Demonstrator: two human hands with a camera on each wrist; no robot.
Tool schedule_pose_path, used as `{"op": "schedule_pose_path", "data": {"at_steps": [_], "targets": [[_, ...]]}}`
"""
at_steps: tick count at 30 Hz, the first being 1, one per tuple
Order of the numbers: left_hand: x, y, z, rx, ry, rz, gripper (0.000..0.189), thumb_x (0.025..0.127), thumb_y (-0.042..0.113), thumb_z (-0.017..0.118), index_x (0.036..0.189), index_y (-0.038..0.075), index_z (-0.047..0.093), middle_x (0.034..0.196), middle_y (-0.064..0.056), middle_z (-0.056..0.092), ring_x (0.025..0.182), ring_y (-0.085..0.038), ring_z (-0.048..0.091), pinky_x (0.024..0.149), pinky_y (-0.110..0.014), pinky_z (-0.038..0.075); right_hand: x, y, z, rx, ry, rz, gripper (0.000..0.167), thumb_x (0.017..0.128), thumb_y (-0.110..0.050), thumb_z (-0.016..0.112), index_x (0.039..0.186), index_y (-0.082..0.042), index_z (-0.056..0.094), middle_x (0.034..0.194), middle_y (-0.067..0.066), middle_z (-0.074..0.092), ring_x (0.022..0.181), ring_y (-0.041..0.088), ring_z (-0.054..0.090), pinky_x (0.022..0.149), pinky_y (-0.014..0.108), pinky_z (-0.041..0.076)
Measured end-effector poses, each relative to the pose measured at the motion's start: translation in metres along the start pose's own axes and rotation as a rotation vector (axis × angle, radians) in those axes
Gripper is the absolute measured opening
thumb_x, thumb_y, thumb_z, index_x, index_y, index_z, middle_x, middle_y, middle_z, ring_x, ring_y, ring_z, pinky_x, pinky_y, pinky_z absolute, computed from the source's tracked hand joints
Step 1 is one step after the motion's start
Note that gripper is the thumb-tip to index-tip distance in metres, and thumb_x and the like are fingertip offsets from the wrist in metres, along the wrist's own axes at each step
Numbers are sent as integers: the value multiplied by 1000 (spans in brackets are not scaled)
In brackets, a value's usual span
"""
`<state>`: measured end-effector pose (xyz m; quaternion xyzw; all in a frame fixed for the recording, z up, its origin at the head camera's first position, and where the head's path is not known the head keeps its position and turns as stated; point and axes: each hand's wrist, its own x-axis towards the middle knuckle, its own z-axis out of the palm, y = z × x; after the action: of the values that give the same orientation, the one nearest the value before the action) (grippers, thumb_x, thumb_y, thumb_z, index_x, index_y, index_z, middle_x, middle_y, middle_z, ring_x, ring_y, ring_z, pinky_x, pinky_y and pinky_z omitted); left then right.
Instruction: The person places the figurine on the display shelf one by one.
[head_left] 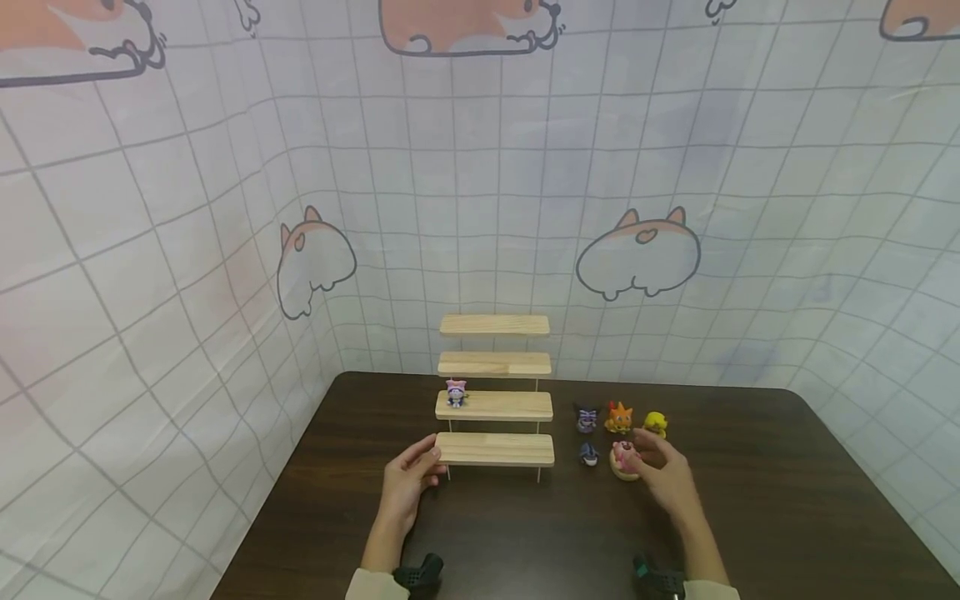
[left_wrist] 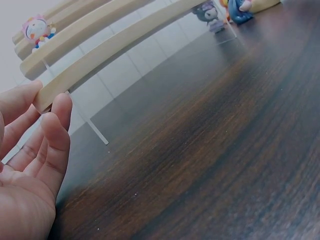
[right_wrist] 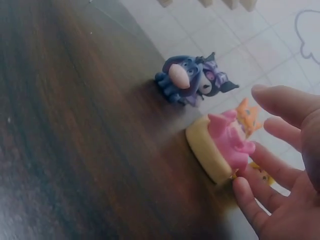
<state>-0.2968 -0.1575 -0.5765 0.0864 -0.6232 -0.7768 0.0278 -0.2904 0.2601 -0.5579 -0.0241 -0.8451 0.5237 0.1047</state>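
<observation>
Wood bottom shelf (head_left: 495, 448): L hand (head_left: 408, 481) pinches its end, prob. to steady it. R hand (head_left: 667, 474), fingers apart, is beside pink animal figurine (right_wrist: 232, 142), contact unclear.

a step shelf (head_left: 495, 325) stands on the table (head_left: 510, 533) in front of the cloth wall (head_left: 480, 208). one toy (head_left: 456, 394) sits at the left end of the second step (head_left: 513, 406) from the front. right of the shelf are three toys (head_left: 618, 418) in back, with the donkey toy (head_left: 588, 454) and another toy (head_left: 622, 462) in front. the left hand (head_left: 407, 479) is at the front step's left end; the right hand (head_left: 666, 477) is right of the front toys.
</observation>
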Motion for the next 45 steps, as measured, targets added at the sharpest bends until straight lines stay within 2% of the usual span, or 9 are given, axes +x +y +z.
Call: {"op": "schedule_pose_path", "data": {"at_steps": [3, 5, 16, 25, 35, 39, 45], "targets": [[0, 0, -1, 0, -1, 1, 48, 96, 20, 73, 139, 3, 62, 93, 3, 75, 78, -9, 71, 64, -21, 55, 0, 4, 1, -4, -39, 13, 56, 96, -21, 73, 146, -5, 53, 141, 23, 59, 118, 31, 60, 78, 21, 50], [0, 0, -1, 1, -1, 0, 48, 96, 20, 74, 139, 3, 62, 93, 3, 75, 77, -9, 71, 64, -21, 55, 0, 7, 1, -4, -63, 23, 61, 96, -24, 75, 149, -5, 51, 144, 23, 57, 122, 35, 59, 79, 21, 50], [-1, 0, 1, 7, 3, 1, 49, 96, 22, 73, 140, 3, 62, 92, 2, 75, 77, -10, 72, 64, -21, 55, 3, 15, -1, -11, -165, 72, 81, 91, -31, 80, 157, -8, 39, 152, 22, 50, 129, 33, 54, 87, 21, 49], [-2, -2, -1, 5, -3, -13, 50, 97, 22, 73, 141, 3, 60, 92, 3, 75, 77, -10, 72, 64, -21, 55, 2, 16, 0, -43, -200, 88, 73, 94, -15, 74, 157, -7, 38, 153, 27, 47, 134, 41, 51, 99, 37, 49], [0, 0, -1, 5, -14, 0, 50, 95, 23, 75, 140, 5, 62, 90, 3, 75, 78, -9, 71, 65, -21, 55, 4, 11, 1, -76, -188, 74, 74, 92, -16, 78, 154, -2, 41, 146, 31, 51, 126, 41, 56, 91, 36, 51], [-1, -1, -1, 7, -15, -2, 51, 96, 23, 74, 141, 4, 61, 89, 3, 75, 77, -9, 71, 65, -21, 55, 3, 11, 1, -97, -180, 80, 71, 91, -15, 79, 151, 0, 45, 144, 31, 51, 125, 41, 56, 90, 38, 52], [-1, -1, -1, 7, -9, -5, 50, 96, 23, 73, 141, 4, 60, 89, 4, 75, 77, -9, 71, 65, -21, 55, 3, 13, 3, -106, -160, 71, 68, 89, -18, 81, 147, -1, 51, 141, 29, 53, 122, 40, 57, 87, 35, 51]]}}
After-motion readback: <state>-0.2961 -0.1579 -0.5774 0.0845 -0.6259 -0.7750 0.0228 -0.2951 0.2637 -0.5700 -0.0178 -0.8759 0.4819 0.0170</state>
